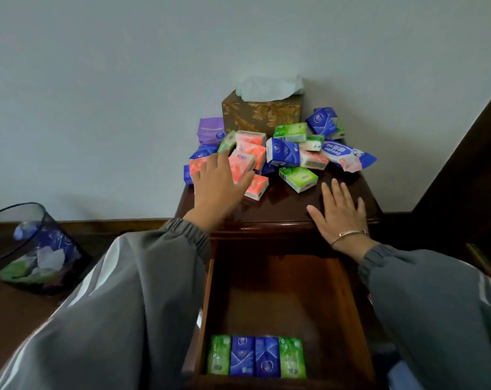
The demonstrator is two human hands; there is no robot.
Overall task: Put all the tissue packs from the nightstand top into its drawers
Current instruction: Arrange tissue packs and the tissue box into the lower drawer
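A heap of small tissue packs (pixel 283 152) in pink, green, blue and purple lies at the back of the dark wooden nightstand top (pixel 289 205). My left hand (pixel 219 182) reaches into the left side of the heap, its fingers spread over a pink pack (pixel 240 164), with the thumb at that pack's right side. My right hand (pixel 341 212) lies flat with straight fingers on the bare top near the front edge. The top drawer (pixel 283 291) stands pulled out below; several green and blue packs (pixel 257 357) stand in a row at its near end.
A gold-patterned tissue box (pixel 262 112) stands against the wall behind the heap. A dark mesh wastebasket (pixel 31 250) with wrappers in it sits on the floor at left. Dark wooden furniture (pixel 469 164) rises at right.
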